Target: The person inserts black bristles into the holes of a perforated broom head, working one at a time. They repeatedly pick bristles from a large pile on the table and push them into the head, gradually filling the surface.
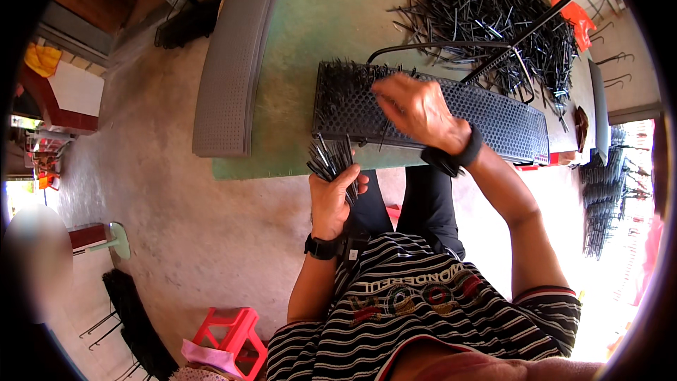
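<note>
My left hand (333, 196) is closed around a bundle of thin black strips (330, 159), whose ends fan out above the fingers, just short of the table's near edge. Over a long black perforated panel (486, 109) is my right hand (416, 104), its fingers bent and pressed together. Whatever those fingertips hold is hidden and slightly blurred. Many black strips (342, 88) stick up densely from the holes at the panel's left end. Toward the right, the panel's holes show bare. A large loose pile of black strips (493, 21) lies behind the panel.
A black metal rod frame (437, 44) rises behind the panel and slants to the upper right. Curved grey perforated sheets (236, 63) are stacked along the left of the green table (317, 21). On the floor at lower left is a red stool (229, 335). Black racks (603, 194) stand at right.
</note>
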Demonstrator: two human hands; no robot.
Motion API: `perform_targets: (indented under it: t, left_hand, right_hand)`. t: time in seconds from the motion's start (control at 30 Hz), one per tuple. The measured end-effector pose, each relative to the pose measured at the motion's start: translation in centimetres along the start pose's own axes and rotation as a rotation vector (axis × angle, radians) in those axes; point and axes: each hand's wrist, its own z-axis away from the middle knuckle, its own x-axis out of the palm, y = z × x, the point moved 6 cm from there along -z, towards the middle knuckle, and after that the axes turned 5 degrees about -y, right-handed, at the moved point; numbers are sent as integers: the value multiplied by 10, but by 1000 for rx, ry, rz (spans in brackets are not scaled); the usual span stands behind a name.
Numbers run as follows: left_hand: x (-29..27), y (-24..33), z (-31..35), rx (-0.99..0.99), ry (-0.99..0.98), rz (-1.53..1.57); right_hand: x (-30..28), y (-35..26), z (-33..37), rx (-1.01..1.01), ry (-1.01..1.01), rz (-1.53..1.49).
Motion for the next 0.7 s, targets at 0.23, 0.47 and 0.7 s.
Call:
perform_targets:
  t: [0.23, 0.47, 0.7]
  left_hand:
    - [9, 4, -4, -25, -41, 51]
    - [4, 1, -5, -25, 22, 15]
    - [5, 6, -2, 9, 14, 46]
  right_hand:
    - [40, -19, 49, -283, -365, 146]
    - [-1, -3, 14, 185, 261, -409]
    - [21, 19, -15, 339, 316, -576]
